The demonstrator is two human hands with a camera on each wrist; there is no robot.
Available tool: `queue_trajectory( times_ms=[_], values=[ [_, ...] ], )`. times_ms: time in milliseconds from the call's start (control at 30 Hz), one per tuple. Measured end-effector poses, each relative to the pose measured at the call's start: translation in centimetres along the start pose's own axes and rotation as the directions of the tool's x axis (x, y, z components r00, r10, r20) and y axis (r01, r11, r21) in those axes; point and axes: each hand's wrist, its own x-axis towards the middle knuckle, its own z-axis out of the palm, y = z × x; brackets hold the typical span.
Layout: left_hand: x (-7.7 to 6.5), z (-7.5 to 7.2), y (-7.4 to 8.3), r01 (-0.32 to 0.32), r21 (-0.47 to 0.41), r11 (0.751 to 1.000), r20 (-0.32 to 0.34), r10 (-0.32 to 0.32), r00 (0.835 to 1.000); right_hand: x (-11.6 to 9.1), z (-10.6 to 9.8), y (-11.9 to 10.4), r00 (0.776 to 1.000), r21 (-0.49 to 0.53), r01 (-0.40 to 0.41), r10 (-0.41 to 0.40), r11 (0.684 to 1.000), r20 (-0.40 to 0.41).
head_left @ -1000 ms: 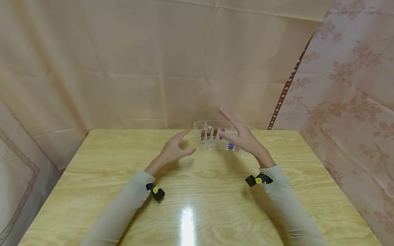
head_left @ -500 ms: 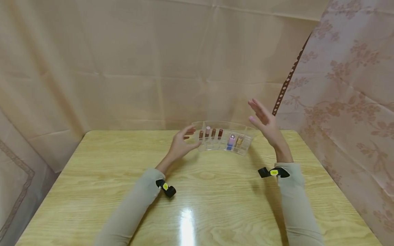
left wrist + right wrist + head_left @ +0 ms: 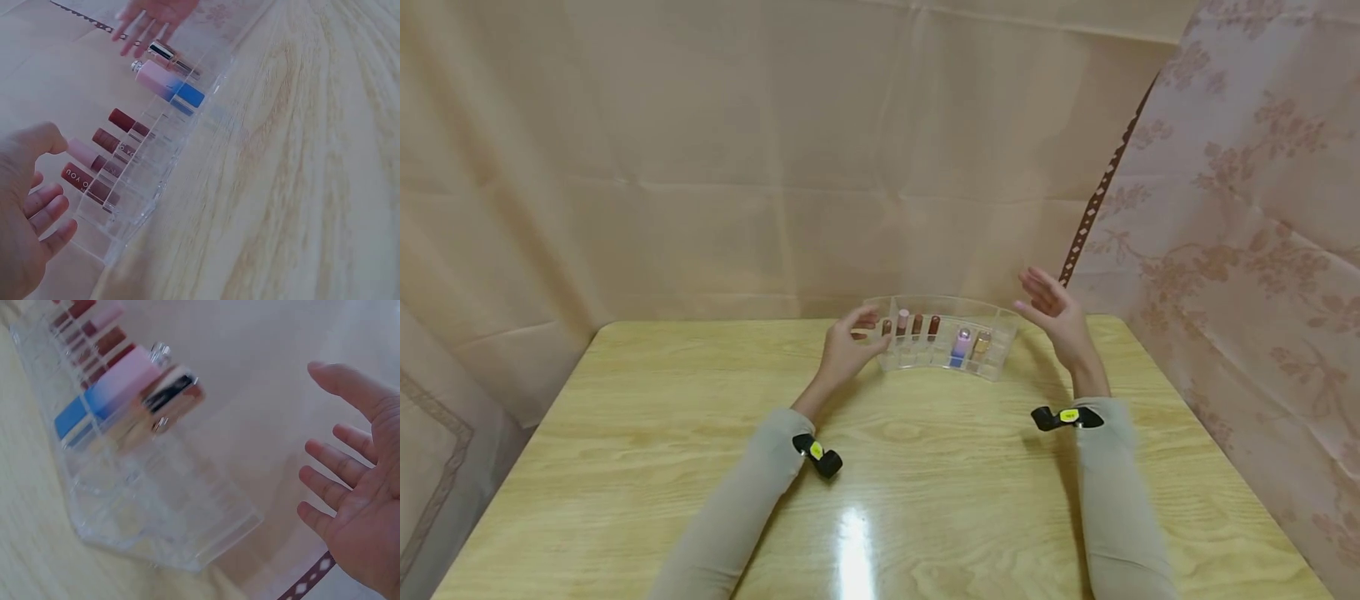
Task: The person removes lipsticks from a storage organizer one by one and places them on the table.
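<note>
A clear, curved cosmetics organizer [image 3: 936, 367] stands near the table's back edge. Several lip gloss tubes with brown or red caps [image 3: 122, 119] and one with a pink cap [image 3: 81, 150] stand in its left slots. Toward its right end are a pink-and-blue perfume bottle [image 3: 156, 80] and a small gold-toned bottle [image 3: 169, 400]. My left hand [image 3: 846, 350] is at the organizer's left end, thumb overlapping the corner and fingers loosely bent around a gap. My right hand [image 3: 1060, 329] is raised off the right end, fingers spread and relaxed, holding nothing.
The wood-grain table [image 3: 925, 500] reaches toward me with a bright light reflection in front. A beige curtain [image 3: 700, 167] hangs behind it, and a floral cloth [image 3: 1262, 208] hangs along the right side.
My right hand has moved right, from over the organizer to beyond its right end, then lowered slightly. My left hand has moved right to the left end. The organizer stays in place.
</note>
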Motion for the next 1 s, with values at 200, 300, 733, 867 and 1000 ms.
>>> queue_trajectory(
  times_ms=[200,300,733,867,1000],
  values=[
    [-0.1,0.1,-0.2,0.010,0.016,1.000,-0.011,-0.009,1.000,-0.4,-0.4,1.6,0.998,-0.010,-0.063,0.063,0.998,0.003],
    [-0.1,0.1,-0.1,0.012,0.021,1.000,-0.014,-0.011,1.000,-0.7,-0.5,1.9,0.996,-0.056,-0.092,0.093,0.994,0.008],
    [-0.1,0.6,0.4,0.017,-0.011,1.000,-0.033,-0.017,0.999,-1.1,-0.9,3.3,0.983,-0.171,-0.162,0.174,0.972,0.060],
    [-0.3,0.5,0.5,0.017,0.000,1.000,-0.036,-0.017,0.999,-1.3,-1.0,3.7,0.977,-0.151,-0.182,0.196,0.972,0.083],
    [-0.2,0.4,0.6,0.009,0.006,1.000,-0.034,-0.008,0.999,-1.5,-1.1,4.1,0.973,-0.120,-0.190,0.203,0.974,0.105]
  ],
)
